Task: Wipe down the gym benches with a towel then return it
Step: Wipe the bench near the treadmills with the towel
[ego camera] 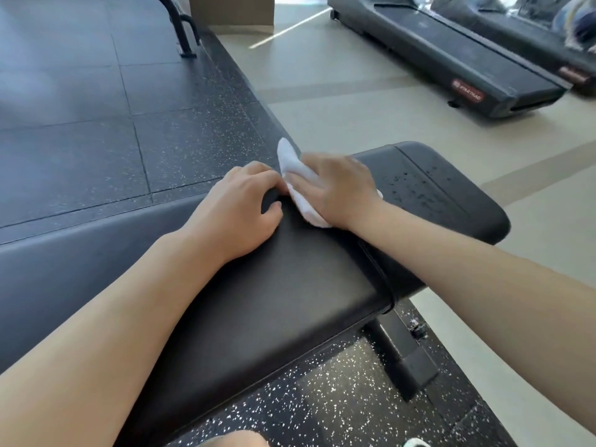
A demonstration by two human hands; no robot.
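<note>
A black padded gym bench runs from the lower left toward the right middle. A white towel lies bunched on the pad's far edge. My right hand lies on top of the towel and presses it against the pad, fingers bent over the cloth. My left hand rests just to the left of it, its fingers curled round the far edge of the pad. The seat section to the right of my hands carries small water droplets.
Speckled black rubber flooring lies beyond and under the bench, beige floor to the right. A black treadmill stands at the upper right. A black metal frame leg stands at the upper left. The bench's support post shows underneath.
</note>
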